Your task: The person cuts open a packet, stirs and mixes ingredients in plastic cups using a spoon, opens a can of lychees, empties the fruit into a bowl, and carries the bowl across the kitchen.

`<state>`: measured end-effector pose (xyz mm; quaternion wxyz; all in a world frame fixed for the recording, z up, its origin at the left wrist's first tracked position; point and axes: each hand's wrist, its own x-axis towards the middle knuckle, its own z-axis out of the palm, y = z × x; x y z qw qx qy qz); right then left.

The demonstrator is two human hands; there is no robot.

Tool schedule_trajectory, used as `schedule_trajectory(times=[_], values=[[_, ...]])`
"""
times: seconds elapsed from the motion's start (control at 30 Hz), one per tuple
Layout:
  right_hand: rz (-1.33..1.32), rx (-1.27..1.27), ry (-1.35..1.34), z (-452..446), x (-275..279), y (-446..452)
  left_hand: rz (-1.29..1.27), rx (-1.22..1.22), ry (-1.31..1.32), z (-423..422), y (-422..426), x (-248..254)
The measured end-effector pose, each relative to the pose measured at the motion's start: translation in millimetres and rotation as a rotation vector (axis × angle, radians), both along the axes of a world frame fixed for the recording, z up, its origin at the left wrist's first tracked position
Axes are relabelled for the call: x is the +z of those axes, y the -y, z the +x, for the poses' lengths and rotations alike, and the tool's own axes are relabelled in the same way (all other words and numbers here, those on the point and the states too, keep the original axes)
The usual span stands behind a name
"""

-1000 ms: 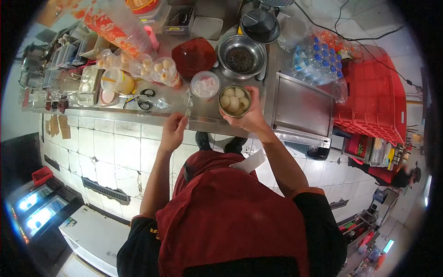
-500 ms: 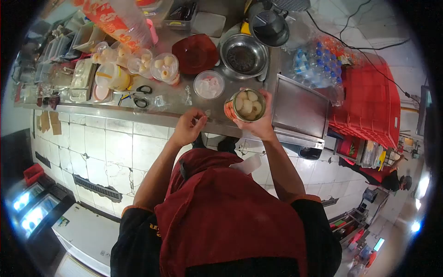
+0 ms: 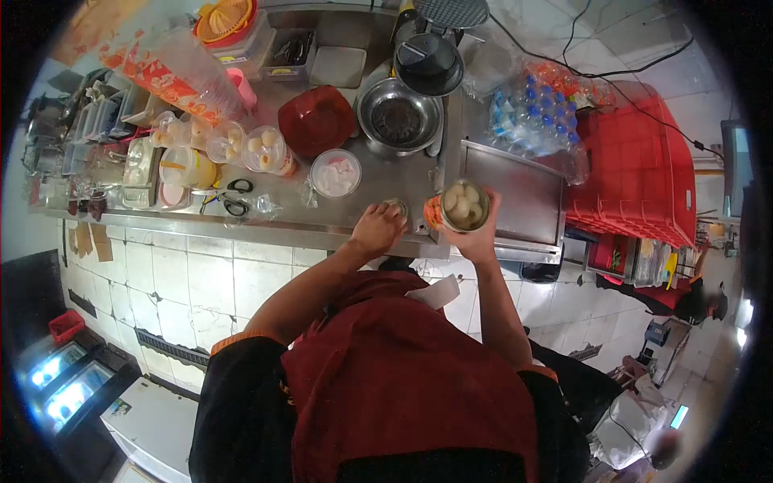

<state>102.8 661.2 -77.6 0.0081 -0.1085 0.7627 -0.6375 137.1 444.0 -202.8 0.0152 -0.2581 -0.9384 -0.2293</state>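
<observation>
My right hand (image 3: 473, 233) is wrapped round an open tin can (image 3: 435, 213) with an orange label, above the counter's front edge. The can is tilted toward me, and pale round peeled fruits (image 3: 461, 205) show in its mouth. At the counter edge, my left hand (image 3: 378, 230) has its fingers bent over a small round lid (image 3: 397, 206), partly hidden by the fingertips. Beyond the left hand stands a clear tub (image 3: 336, 173) with whitish, ice-like pieces. Several clear cups (image 3: 268, 150) holding pale round fruits stand farther left.
Behind the tub are a red bowl (image 3: 316, 121) and a steel bowl (image 3: 400, 117). Black-handled scissors (image 3: 236, 207) lie at the left front. A steel tray (image 3: 513, 193), wrapped water bottles (image 3: 535, 117) and red crates (image 3: 632, 173) are to the right. A person (image 3: 684, 302) is at the far right.
My left hand has moved right and come down over the round lid on the counter. The right hand has carried the can a little right. The view has shifted.
</observation>
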Motion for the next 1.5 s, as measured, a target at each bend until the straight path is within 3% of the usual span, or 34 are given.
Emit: schedule_trajectory(times=[0.03,0.1,0.13,0.2,0.23,0.3,0.33,0.4,0.5,0.53,0.6,0.63,0.7,0.73,0.8,0.9,0.93,0.97,1.03,1.13,1.2,1.33,1.47,1.5], values=[[0.016,-0.004,-0.017,-1,-3,-9,-0.004,0.001,-0.003,1,-2,15],[0.041,-0.009,-0.05,-3,-2,-24,0.165,0.299,0.167,2,-4,42],[0.07,-0.012,-0.076,-3,-2,-30,0.16,0.298,0.167,-1,-6,37],[0.074,-0.028,-0.076,-5,-10,-44,0.933,0.676,0.643,-14,-11,22],[0.017,-0.02,-0.061,-6,-8,-47,0.93,0.68,0.636,-24,-13,18],[-0.047,-0.007,-0.038,-9,-8,-53,1.429,0.789,0.673,-50,-20,10],[-0.05,-0.001,-0.04,-11,-10,-56,1.429,0.793,0.666,-65,-21,-2],[-0.09,0.019,-0.033,-15,-16,-62,1.783,1.009,0.637,-97,-20,-23],[-0.045,0.068,-0.017,-21,-9,-70,1.959,1.178,0.44,-137,-12,-12],[-0.065,0.087,-0.007,-22,-4,-72,1.962,1.181,0.443,-146,-9,-1],[-0.031,0.097,0.0,-24,4,-78,1.828,1.62,0.464,-163,-2,20],[-0.039,0.107,0.046,-24,12,-78,1.833,1.622,0.471,-169,0,16],[-0.088,0.115,0.128,-25,14,-81,1.746,1.901,0.388,-182,6,4],[-0.08,0.117,0.129,-25,11,-85,1.751,1.904,0.394,-188,15,-23],[-0.044,0.121,0.132,-27,4,-94,1.058,1.991,0.383,-201,24,-89],[0.02,0.137,0.076,-29,1,-105,1.254,2.021,0.295,-193,11,16],[0.005,0.153,0.073,-30,1,-107,1.252,2.018,0.293,-196,11,4],[-0.001,0.15,0.072,-31,1,-108,1.093,1.929,0.268,-200,15,-14],[-0.03,0.159,0.076,-34,4,-109,0.934,1.833,0.24,-198,9,2],[0.034,0.152,0.0,-37,5,-110,1.089,1.823,0.14,-174,-28,31],[-0.003,0.151,-0.003,-40,6,-108,1.601,1.55,0.301,-147,-51,31],[-0.127,0.123,0.066,-38,2,-106,1.277,1.426,0.411,-78,-92,-11],[-0.132,0.097,0.138,-34,-15,-105,1.209,1.221,0.35,-21,-103,2],[-0.083,0.103,0.121,-34,-21,-106,1.051,1.165,0.348,-13,-98,-2]])
